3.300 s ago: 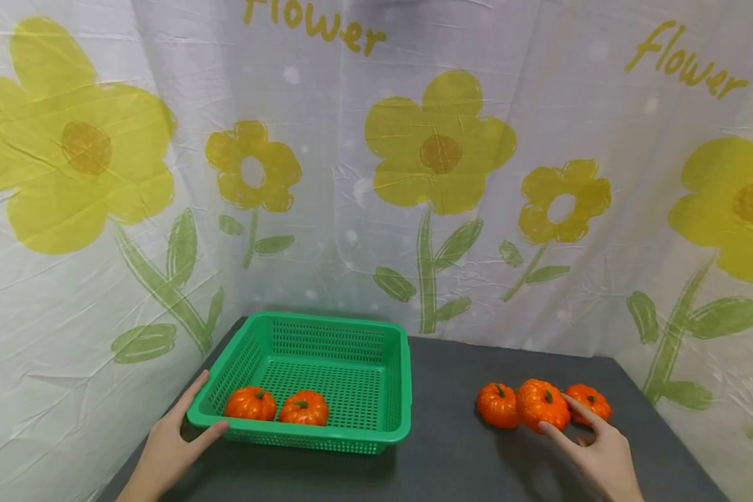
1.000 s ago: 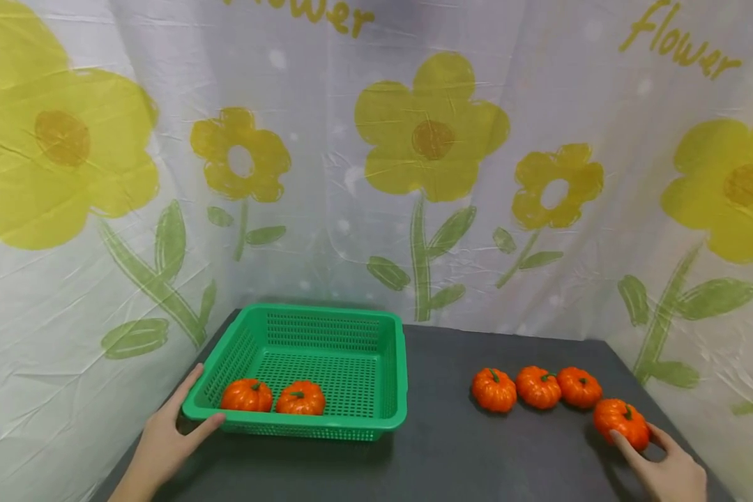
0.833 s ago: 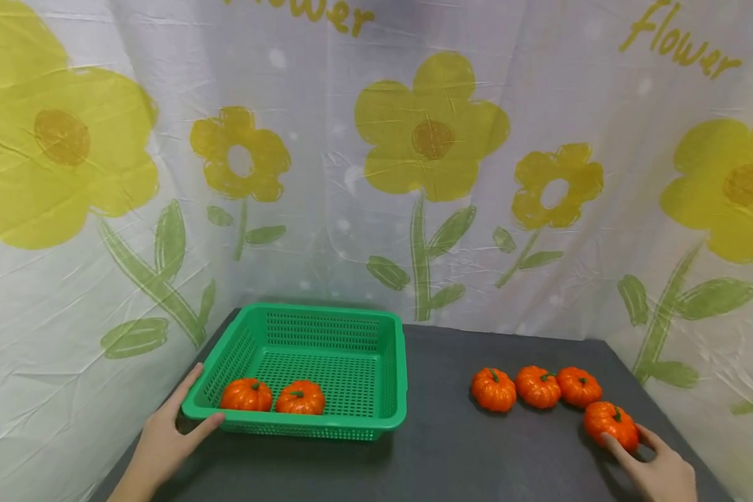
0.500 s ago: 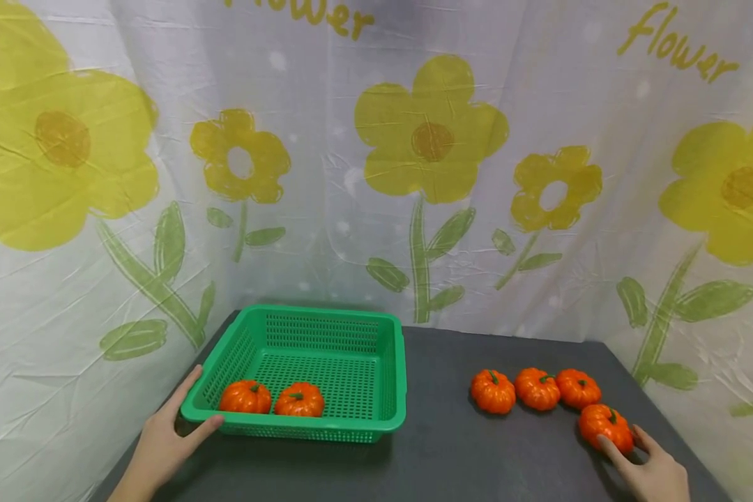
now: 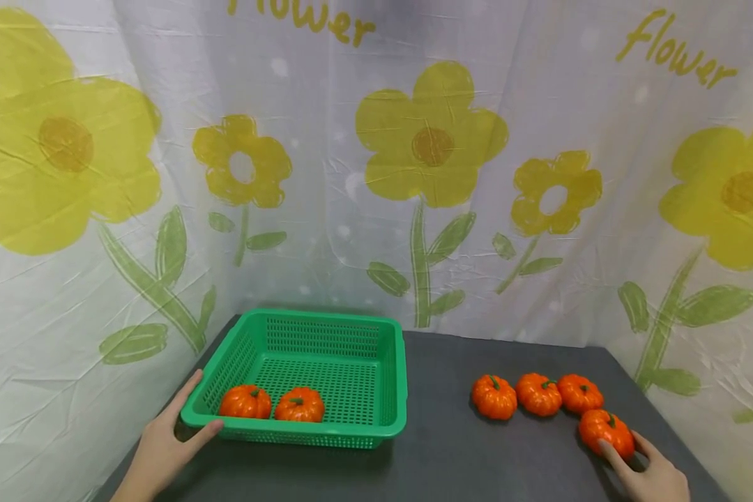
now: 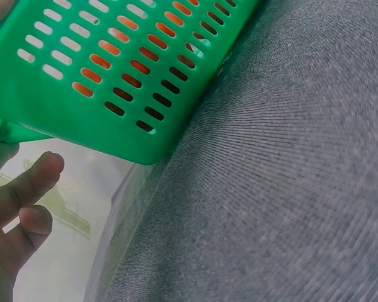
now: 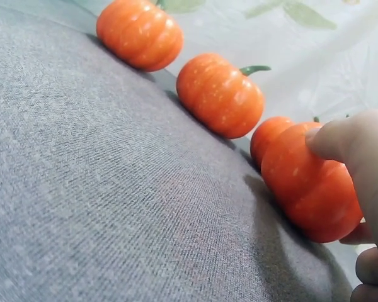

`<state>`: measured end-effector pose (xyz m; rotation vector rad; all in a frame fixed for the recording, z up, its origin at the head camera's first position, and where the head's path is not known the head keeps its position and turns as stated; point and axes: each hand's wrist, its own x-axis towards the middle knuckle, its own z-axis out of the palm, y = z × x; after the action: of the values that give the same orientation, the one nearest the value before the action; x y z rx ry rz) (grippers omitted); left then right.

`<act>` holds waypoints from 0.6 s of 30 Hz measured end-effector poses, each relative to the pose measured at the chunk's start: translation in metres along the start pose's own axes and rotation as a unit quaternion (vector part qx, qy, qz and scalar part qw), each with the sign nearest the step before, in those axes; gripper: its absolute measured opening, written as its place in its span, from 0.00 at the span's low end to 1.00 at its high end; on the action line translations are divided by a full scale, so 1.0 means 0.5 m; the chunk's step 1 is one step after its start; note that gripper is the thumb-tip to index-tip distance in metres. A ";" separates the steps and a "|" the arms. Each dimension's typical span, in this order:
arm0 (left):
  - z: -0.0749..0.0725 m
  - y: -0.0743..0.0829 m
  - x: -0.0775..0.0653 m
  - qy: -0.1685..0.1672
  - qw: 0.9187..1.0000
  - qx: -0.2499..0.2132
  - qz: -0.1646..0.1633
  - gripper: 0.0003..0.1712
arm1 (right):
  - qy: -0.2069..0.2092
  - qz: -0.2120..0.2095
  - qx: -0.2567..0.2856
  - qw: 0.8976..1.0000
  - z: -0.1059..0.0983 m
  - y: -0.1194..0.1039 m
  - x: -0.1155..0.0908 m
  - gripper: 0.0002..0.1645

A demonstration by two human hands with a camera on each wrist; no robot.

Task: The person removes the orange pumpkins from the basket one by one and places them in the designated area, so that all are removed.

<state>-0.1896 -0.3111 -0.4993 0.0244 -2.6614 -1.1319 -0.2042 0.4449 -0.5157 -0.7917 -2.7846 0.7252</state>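
My left hand [image 5: 163, 446] holds the near left corner of a green plastic basket [image 5: 351, 429], thumb over the front rim and fingers along its left side. Inside, against the front wall, lie two small orange pumpkins, one at the left [image 5: 245, 402] and one beside it [image 5: 300, 405]. Over at the right, my right hand [image 5: 655, 477] pinches another orange pumpkin [image 5: 605, 434] between thumb and fingers, low at the cloth. In the right wrist view the thumb presses on this pumpkin's side [image 7: 305, 182], and part of the fingers is hidden behind it.
Three more pumpkins form a row behind the held one: left [image 5: 494, 397], middle [image 5: 538, 394] and right [image 5: 580, 394]. A dark grey cloth covers the table [image 5: 445, 453]. White curtains with painted flowers [image 5: 433, 146] enclose the back and both sides.
The right hand has carried its pumpkin from among the others to the right and nearer, then slightly back left beside the row. The left hand stays at the basket corner.
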 end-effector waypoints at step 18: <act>0.001 0.009 -0.005 0.014 1.000 -0.004 0.014 0.54 | 0.016 0.017 0.005 1.000 -0.003 -0.007 -0.007 0.61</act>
<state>-0.1867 -0.3073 -0.4972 0.0022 -2.6244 -1.1253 -0.2027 0.4409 -0.5129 -0.8442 -2.7419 0.7257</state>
